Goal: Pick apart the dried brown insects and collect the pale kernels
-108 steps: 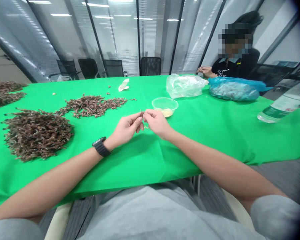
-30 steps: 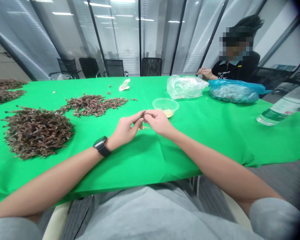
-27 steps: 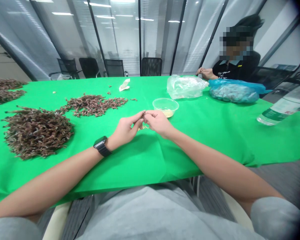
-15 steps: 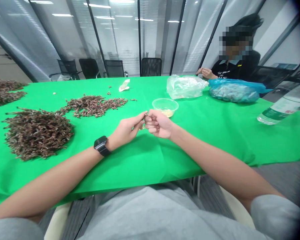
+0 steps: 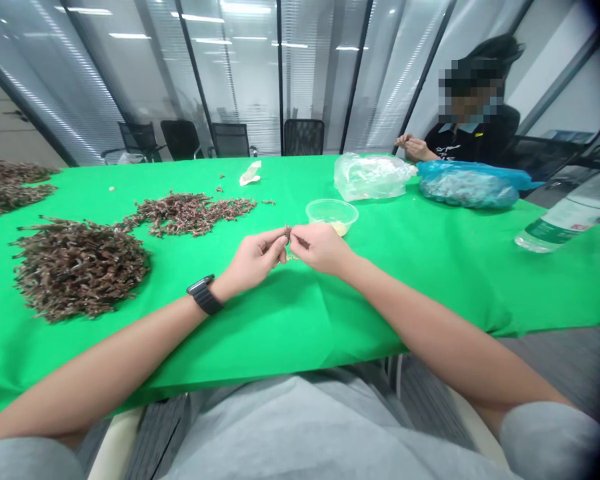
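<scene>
Small brown sprig [image 5: 287,231] sits at mid-frame in the narrow pinch of the left hand [image 5: 253,257], with the right hand [image 5: 320,248] curled tight against it; whether that hand holds it too is too small to tell. Pale crumbs [image 5: 292,256] lie just below on the green tablecloth [image 5: 430,300], near a clear plastic tub [image 5: 331,211] with more inside. A brown heap [image 5: 77,270] spreads at lower left. Work this fine wants steady fingertips, kept low over the cloth.
</scene>
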{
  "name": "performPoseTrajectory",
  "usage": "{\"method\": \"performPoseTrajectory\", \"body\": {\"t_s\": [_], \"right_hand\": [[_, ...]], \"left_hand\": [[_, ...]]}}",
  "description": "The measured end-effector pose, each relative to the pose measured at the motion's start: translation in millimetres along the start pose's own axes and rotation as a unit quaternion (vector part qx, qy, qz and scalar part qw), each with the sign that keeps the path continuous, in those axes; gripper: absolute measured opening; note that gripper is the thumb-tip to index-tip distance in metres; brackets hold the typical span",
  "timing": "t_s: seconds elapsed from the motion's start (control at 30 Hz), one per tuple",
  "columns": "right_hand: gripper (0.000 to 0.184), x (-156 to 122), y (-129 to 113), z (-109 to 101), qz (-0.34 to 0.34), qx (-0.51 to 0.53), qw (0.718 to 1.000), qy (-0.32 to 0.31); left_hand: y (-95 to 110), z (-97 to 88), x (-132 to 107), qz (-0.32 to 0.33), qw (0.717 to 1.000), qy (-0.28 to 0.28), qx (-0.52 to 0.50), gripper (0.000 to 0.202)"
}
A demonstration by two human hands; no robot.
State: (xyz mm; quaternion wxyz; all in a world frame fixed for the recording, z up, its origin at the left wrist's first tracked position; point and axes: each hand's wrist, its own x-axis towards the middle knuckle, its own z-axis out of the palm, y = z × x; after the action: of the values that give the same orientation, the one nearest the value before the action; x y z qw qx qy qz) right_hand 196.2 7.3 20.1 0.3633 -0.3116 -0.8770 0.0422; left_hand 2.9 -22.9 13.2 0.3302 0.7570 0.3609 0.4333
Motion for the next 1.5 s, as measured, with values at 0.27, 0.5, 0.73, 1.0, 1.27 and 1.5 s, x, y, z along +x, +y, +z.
{"method": "performPoseTrajectory", "body": {"t_s": [0.27,0.5,0.73,1.0,1.27,1.5], "right_hand": [[0.029,-2,0,9,0.026,0.069,0.997,0.031],[0.032,2,-15,6,0.100,0.245,0.964,0.011],[0.022,7,-15,9,0.332,0.525,0.783,-0.029],[0.025,13,-12,-3,0.372,0.609,0.687,-0.134],[0.026,1,-2,7,0.049,0.091,0.994,0.027],[0.027,0,4,4,-0.012,0.014,1.000,0.005]], "left_hand": [[4,-0.1,-2,0.015,1.000,-0.012,0.025,0.049],[2,-0.8,-6,0.045,0.996,0.003,0.073,0.049],[-4,-5.0,-5,0.095,0.981,0.009,0.168,0.049],[-4,-3.8,-4,0.104,0.983,0.014,0.153,0.049],[-3,1.0,0,0.025,0.998,0.032,0.044,0.052],[-3,-0.9,0,0.000,1.000,0.005,-0.002,0.052]]}}
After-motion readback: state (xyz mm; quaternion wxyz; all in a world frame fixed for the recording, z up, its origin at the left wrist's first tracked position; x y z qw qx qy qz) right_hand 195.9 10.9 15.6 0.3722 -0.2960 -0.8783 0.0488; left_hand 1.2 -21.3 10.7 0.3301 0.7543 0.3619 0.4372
